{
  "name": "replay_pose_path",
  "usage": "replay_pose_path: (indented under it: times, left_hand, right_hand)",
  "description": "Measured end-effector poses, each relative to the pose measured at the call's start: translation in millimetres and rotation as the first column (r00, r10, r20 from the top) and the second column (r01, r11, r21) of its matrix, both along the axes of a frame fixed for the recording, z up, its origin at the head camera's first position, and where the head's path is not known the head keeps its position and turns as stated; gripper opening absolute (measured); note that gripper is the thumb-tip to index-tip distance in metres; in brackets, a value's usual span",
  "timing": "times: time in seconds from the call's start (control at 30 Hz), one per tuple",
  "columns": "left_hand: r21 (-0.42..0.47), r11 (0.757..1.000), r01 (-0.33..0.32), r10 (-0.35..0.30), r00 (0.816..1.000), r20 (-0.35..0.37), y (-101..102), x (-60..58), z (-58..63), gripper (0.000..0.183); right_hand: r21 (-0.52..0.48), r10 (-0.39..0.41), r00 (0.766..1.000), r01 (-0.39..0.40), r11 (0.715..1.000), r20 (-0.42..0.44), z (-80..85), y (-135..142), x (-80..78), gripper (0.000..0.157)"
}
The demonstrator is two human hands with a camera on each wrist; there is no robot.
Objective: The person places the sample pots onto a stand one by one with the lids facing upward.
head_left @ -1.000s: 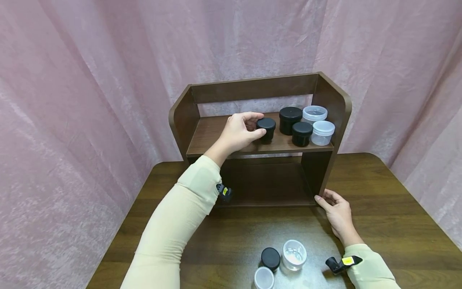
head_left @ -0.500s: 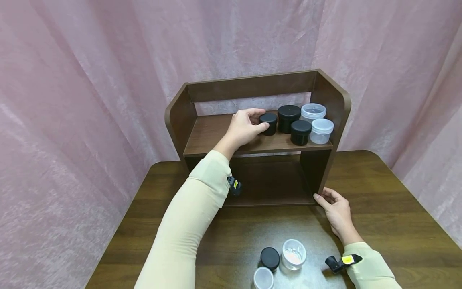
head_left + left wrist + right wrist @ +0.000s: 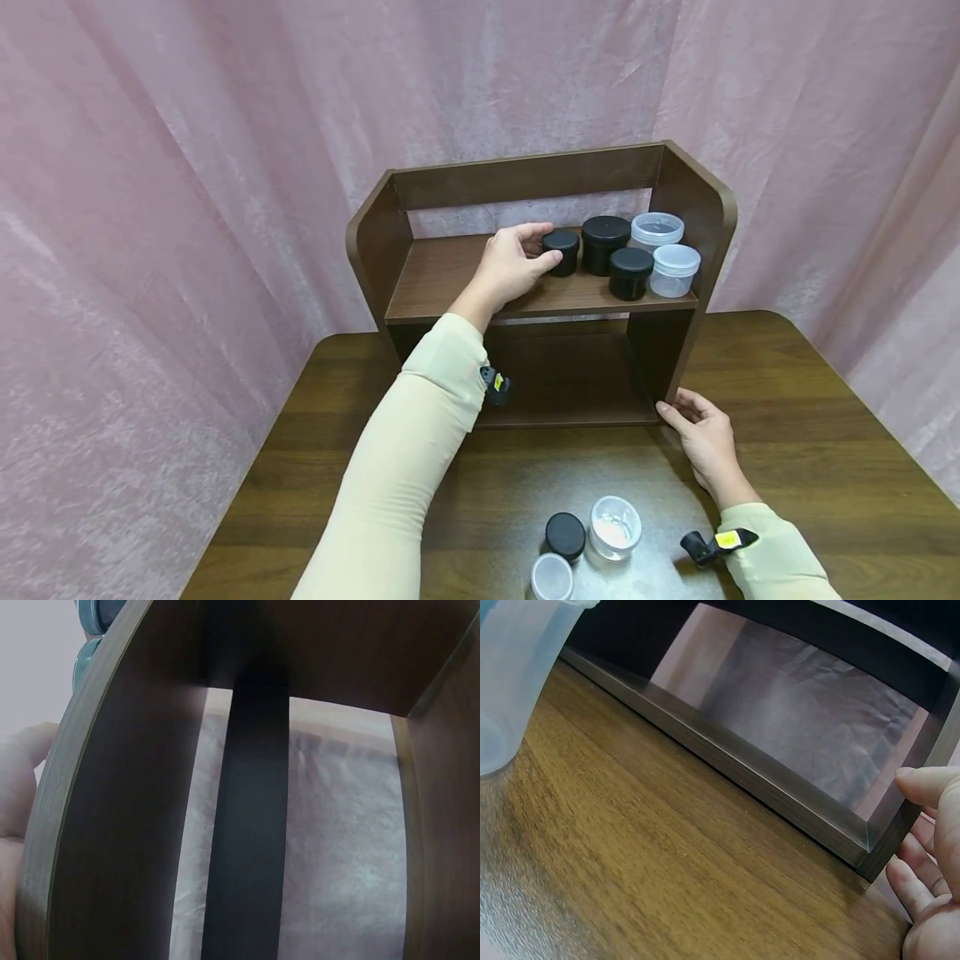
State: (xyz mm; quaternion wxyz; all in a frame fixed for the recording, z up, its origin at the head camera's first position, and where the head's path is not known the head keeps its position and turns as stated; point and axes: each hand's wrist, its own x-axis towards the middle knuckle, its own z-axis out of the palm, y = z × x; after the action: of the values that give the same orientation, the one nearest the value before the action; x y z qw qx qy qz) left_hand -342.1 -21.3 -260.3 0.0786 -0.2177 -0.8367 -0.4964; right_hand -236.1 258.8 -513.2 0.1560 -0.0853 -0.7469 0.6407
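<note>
With thumb and fingers, my left hand [image 3: 512, 262] pinches a small black lidded jar [image 3: 562, 252] on the upper board of a brown two-tier shelf [image 3: 457, 275]. Just right of it stand a larger black jar [image 3: 604, 244] and another small black jar [image 3: 631, 273]. Two clear jars, one at the back [image 3: 657, 228] and one in front [image 3: 675, 271], fill the right end. My right hand [image 3: 703, 442] grips the lower right corner of the shelf's side panel, thumb in front; the right wrist view shows its fingers [image 3: 911, 885] behind the panel. The left wrist view hides the held jar.
On the wooden table [image 3: 315, 467] in front of the shelf stand a black-lidded jar [image 3: 565, 536], a clear jar [image 3: 615, 528] and a smaller clear jar [image 3: 552, 577], close together. A pink curtain [image 3: 225, 167] hangs behind the table.
My left hand has moved the small black jar right and slightly back along the upper board, up close to the larger black jar. The right hand keeps its grip on the shelf corner.
</note>
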Motion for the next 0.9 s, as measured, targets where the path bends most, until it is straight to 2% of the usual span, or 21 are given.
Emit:
replay_pose_path:
  times: [0.43,0.9]
  left_hand:
    - [-0.072,0.997,-0.001,-0.002,0.999,-0.032,0.6,1.4,0.1,0.048]
    - [-0.084,0.996,-0.001,0.000,1.000,-0.012,0.5,3.6,1.3,0.049]
  right_hand:
    - [0.001,-0.008,1.000,0.008,1.000,-0.004,-1.1,1.7,0.6,0.047]
    - [0.013,-0.010,1.000,0.010,1.000,-0.010,-2.8,0.5,0.2,0.047]
